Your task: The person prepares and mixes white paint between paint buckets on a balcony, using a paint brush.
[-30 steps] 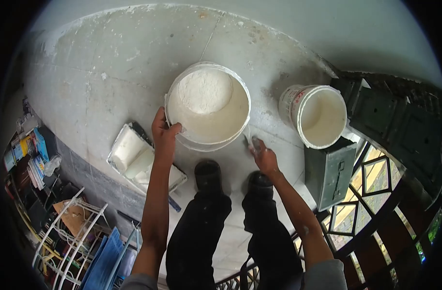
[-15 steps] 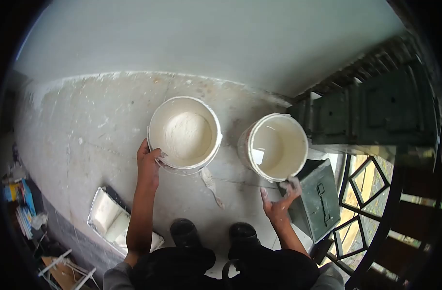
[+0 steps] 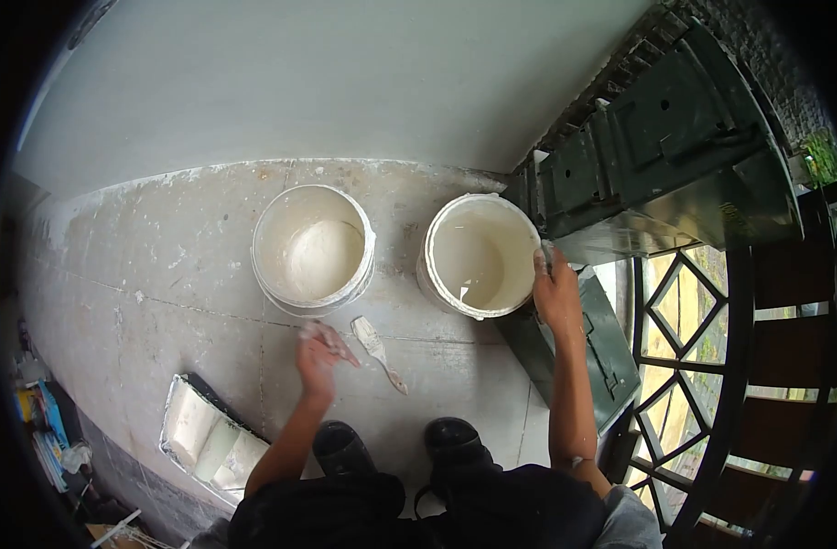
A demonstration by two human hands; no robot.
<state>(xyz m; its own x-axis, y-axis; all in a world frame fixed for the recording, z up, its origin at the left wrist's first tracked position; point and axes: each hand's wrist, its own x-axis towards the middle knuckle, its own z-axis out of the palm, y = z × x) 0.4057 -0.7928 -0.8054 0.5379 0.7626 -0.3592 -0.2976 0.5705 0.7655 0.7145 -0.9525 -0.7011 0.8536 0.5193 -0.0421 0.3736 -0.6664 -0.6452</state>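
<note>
My right hand [image 3: 556, 284] grips the right rim of a white bucket [image 3: 427, 274] that holds pale, watery liquid with bright reflections. Away from any object, my left hand [image 3: 321, 355] hangs in the air, slightly blurred, with its fingers stretched out and nothing in them. It is just below a second white bucket [image 3: 267, 242], which has a cream-white paste or powder in its bottom. A paint-caked brush [image 3: 374, 348] lies on the floor between the left hand and the right bucket.
A tray with white paint rollers [image 3: 215, 439] sits at lower left. Beside the right bucket lies a dark green metal box [image 3: 592, 343], below a larger green metal cabinet [image 3: 656, 146]. A grey wall [image 3: 345, 82] rises ahead; a metal lattice gate [image 3: 679, 329] stands at right.
My left hand has let go of the left bucket's rim and moved down and right. My right hand has moved up and taken hold of the right bucket's rim. The view has shifted.
</note>
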